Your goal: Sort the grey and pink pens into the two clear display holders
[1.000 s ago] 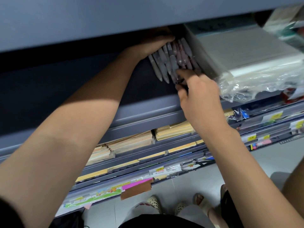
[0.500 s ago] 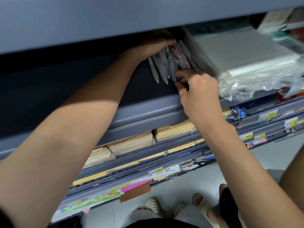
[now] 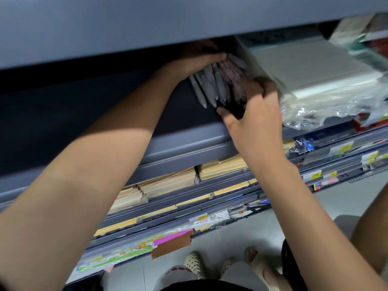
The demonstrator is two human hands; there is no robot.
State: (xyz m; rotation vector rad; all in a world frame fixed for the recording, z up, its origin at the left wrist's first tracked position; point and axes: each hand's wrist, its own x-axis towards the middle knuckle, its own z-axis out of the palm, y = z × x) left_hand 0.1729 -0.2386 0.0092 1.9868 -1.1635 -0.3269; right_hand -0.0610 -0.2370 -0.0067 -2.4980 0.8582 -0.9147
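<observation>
Both hands are up under the grey shelf overhang [image 3: 147, 24], working on one bunch of pens. L hand [image 3: 201, 57] lies curled over the top ends of the bunch, fingers wrapped down onto them, w/ most of the palm hidden in shadow. R hand [image 3: 255, 114] comes in from below-right, thumb [image 3: 225, 113] out under the pen tips & the other fingers folded over the right side of the bunch; it's closed on the pens at that edge, tho exactly which ones can't be told thru the blur. The grey pens [image 3: 206, 87] sit on the left of the bunch, tips pointing down toward the camera, fanned slightly; the pink pens [image 3: 232, 80] lie touching them on the right, packed tight between the two hands. No clear holder can be made out around them, too dark & smeared. Just right of the R hand is a stack of white paper packs [image 3: 310, 68] in crinkled clear plastic wrap [image 3: 327, 110], touching the fingers' side. Below the hands, lower shelves hold rows of brown envelopes [image 3: 168, 181] & yellow price tags [image 3: 315, 175]. At the bottom, pale floor [image 3: 336, 206] w/ sandalled feet [image 3: 194, 262].
</observation>
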